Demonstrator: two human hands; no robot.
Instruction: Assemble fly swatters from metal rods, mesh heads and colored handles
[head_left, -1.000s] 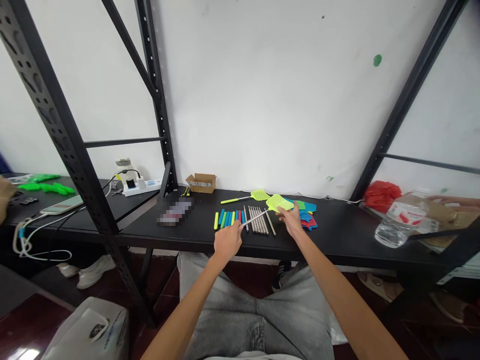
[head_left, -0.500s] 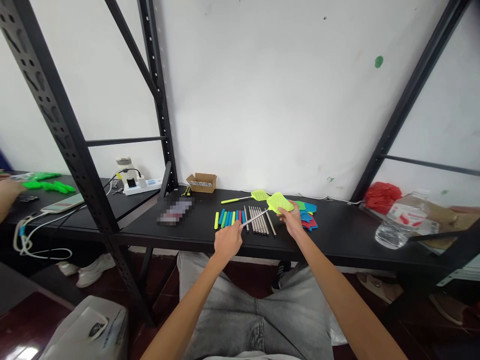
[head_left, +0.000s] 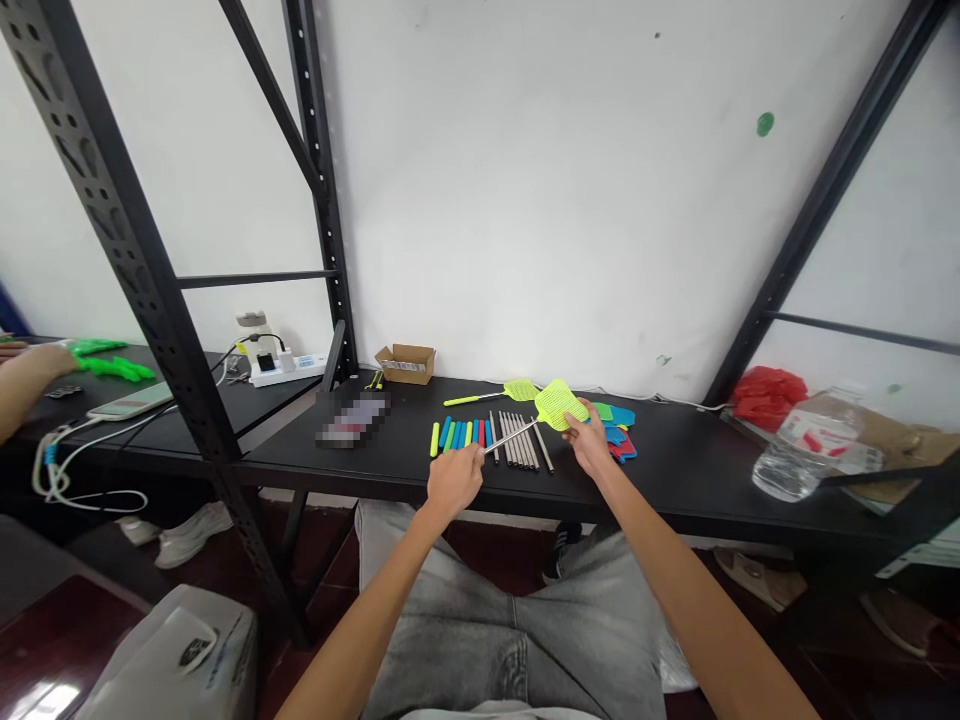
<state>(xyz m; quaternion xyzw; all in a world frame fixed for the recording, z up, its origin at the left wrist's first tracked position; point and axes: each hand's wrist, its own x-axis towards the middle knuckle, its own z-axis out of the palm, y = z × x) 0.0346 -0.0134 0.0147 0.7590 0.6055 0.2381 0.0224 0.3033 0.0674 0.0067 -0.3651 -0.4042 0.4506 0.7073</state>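
My left hand [head_left: 455, 478] is closed around the lower end of a thin metal rod [head_left: 511, 437]. At the rod's upper end sits a yellow-green fly swatter head [head_left: 561, 402], pinched along its right edge by my right hand [head_left: 587, 440]. Whether a grip is inside my left fist is hidden. Just beyond my left hand lies a row of coloured handle grips [head_left: 459, 435]. Several metal rods [head_left: 516, 440] lie side by side under the held one. Past my right hand is a pile of blue, green and red swatter heads [head_left: 621, 440]. A yellow-green fly swatter [head_left: 519, 390] with its handle lies behind.
A small open cardboard box [head_left: 406, 364] stands at the back left, near a blurred-out flat item [head_left: 354, 418]. A water bottle [head_left: 796, 450] and a red bag [head_left: 769, 395] are at right. Black shelf posts [head_left: 124, 235] frame the table. Another person's hand [head_left: 37, 375] shows far left.
The held swatter head is slightly higher and turned a little, with my right fingers shifted on its edge. My left hand keeps its hold. At far left, the other person's hand has moved right.
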